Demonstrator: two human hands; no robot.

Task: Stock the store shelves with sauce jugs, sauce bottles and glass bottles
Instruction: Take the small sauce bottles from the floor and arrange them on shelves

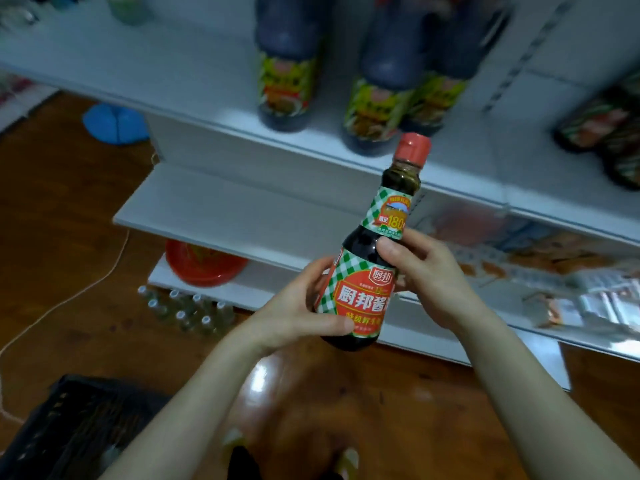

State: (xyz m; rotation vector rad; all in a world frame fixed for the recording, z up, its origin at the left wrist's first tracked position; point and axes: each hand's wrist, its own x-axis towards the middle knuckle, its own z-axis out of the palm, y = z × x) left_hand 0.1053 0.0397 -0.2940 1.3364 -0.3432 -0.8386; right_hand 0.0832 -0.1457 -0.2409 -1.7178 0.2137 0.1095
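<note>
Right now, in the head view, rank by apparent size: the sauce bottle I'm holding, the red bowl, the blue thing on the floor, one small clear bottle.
1. sauce bottle, though it is nearest the camera.
2. red bowl and blue thing: too alike to rank.
3. small clear bottle.

The dark sauce jugs (287,64) on the upper shelf (173,64) are cut off by the top edge, and their labels are smeared past reading. The left hand (298,306) and right hand (429,275) cover parts of the label of the sauce bottle (363,296) (its right edge especially). The black crate (79,427) runs off the lower-left corner.
</note>
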